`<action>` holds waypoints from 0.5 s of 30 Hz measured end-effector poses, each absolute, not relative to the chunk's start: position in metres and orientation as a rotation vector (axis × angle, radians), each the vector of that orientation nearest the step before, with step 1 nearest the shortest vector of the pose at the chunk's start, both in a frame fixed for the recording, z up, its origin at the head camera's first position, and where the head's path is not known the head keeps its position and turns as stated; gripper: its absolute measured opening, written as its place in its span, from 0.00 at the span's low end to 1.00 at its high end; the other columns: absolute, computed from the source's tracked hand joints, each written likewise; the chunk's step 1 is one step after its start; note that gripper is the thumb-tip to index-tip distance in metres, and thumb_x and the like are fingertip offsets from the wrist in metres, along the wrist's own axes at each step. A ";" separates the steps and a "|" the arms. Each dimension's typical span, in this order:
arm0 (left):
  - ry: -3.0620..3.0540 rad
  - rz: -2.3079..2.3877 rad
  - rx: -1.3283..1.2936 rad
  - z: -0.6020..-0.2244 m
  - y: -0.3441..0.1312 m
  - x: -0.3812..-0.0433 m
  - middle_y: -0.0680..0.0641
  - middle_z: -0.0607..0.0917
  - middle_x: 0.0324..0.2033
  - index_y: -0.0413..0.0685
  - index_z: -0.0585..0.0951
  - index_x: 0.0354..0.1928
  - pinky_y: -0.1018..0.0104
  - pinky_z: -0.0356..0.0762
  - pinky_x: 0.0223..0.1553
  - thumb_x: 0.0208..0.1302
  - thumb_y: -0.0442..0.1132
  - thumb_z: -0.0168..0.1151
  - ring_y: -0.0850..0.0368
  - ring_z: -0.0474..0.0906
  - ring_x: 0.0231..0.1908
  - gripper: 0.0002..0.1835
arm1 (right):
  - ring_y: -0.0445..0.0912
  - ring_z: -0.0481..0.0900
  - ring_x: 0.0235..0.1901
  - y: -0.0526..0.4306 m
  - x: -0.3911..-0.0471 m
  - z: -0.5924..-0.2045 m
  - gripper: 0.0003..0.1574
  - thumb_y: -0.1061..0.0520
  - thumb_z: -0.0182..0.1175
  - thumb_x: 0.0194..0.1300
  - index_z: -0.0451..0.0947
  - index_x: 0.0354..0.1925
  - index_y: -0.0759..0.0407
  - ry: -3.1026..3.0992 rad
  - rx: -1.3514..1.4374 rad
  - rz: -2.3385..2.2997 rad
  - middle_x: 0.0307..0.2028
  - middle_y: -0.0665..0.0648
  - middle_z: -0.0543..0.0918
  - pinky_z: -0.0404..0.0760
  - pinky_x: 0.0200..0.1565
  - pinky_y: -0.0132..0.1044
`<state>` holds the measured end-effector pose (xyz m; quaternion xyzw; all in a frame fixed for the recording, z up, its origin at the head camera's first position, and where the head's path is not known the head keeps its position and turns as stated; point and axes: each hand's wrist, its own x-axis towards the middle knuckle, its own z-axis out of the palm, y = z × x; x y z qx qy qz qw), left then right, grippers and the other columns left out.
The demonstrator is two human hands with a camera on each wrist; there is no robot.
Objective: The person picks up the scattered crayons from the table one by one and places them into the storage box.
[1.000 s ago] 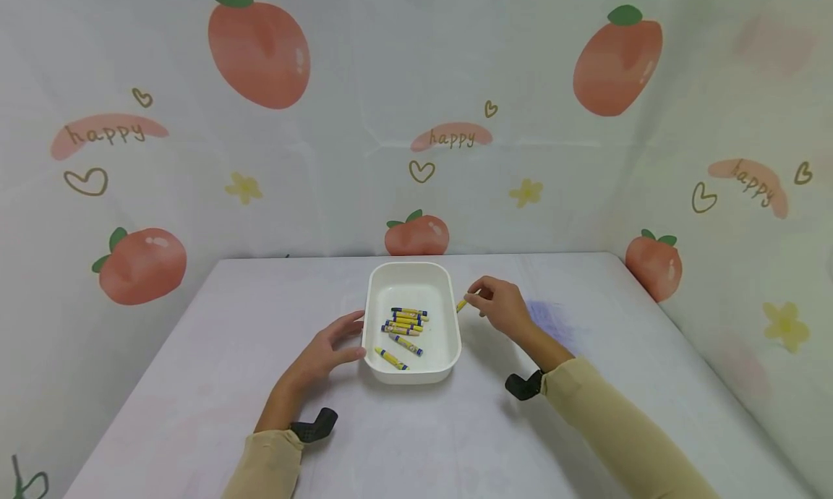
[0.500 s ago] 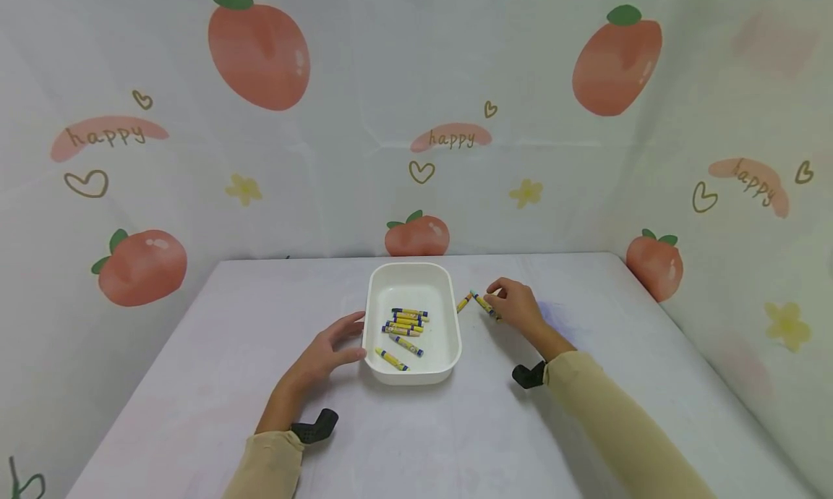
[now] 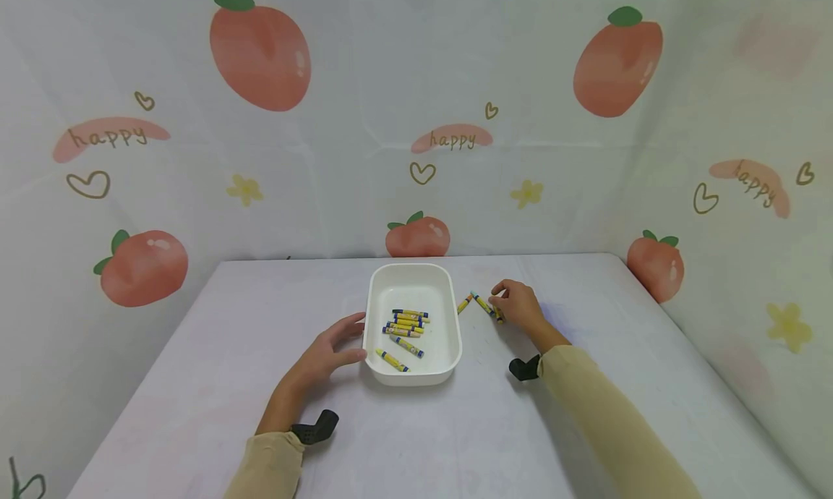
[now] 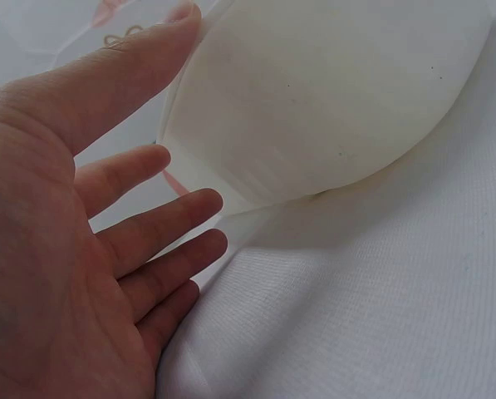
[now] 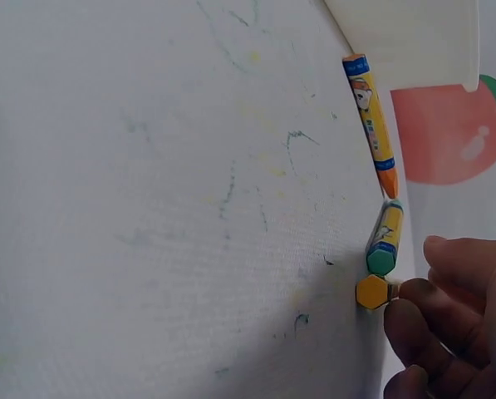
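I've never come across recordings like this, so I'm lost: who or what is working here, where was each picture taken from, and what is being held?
There's no machine here, just a person working bare-handed. The wide picture comes from a camera worn on the head; the close ones, from a camera on each wrist. On the white tabletop stands a white tray with several crayons inside. To its right are an orange crayon, a green-ended crayon and a yellow-ended crayon. The left hand is at the tray's left side. The right hand is at the yellow-ended crayon; whether it grips it isn't clear.
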<state>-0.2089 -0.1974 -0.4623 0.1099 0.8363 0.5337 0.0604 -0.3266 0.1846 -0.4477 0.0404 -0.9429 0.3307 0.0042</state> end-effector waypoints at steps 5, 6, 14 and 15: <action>2.525 1.626 0.340 -0.462 -0.197 -0.209 0.42 0.73 0.64 0.56 0.64 0.72 0.34 0.52 0.65 0.59 0.48 0.69 0.42 0.61 0.68 0.39 | 0.48 0.75 0.28 0.187 -0.332 -0.450 0.12 0.56 0.65 0.64 0.79 0.44 0.62 -2.975 0.103 1.011 0.30 0.56 0.80 0.75 0.29 0.38; 2.526 1.626 0.341 -0.461 -0.197 -0.209 0.42 0.73 0.64 0.56 0.64 0.72 0.34 0.52 0.65 0.59 0.48 0.69 0.42 0.61 0.68 0.39 | 0.47 0.76 0.28 0.187 -0.332 -0.449 0.13 0.57 0.65 0.64 0.79 0.44 0.62 -2.983 0.094 1.007 0.30 0.57 0.80 0.75 0.29 0.38; 2.536 1.609 0.345 -0.461 -0.197 -0.209 0.41 0.72 0.64 0.56 0.64 0.72 0.33 0.51 0.64 0.59 0.48 0.68 0.41 0.61 0.67 0.39 | 0.48 0.77 0.28 0.186 -0.332 -0.445 0.16 0.59 0.66 0.61 0.78 0.46 0.64 -3.059 -0.013 1.034 0.32 0.59 0.80 0.75 0.30 0.36; 2.534 1.608 0.339 -0.461 -0.197 -0.209 0.42 0.72 0.65 0.57 0.64 0.72 0.33 0.51 0.64 0.59 0.48 0.68 0.41 0.61 0.68 0.39 | 0.48 0.77 0.29 0.186 -0.332 -0.445 0.16 0.59 0.66 0.61 0.77 0.46 0.64 -3.067 -0.016 1.028 0.32 0.59 0.80 0.75 0.30 0.36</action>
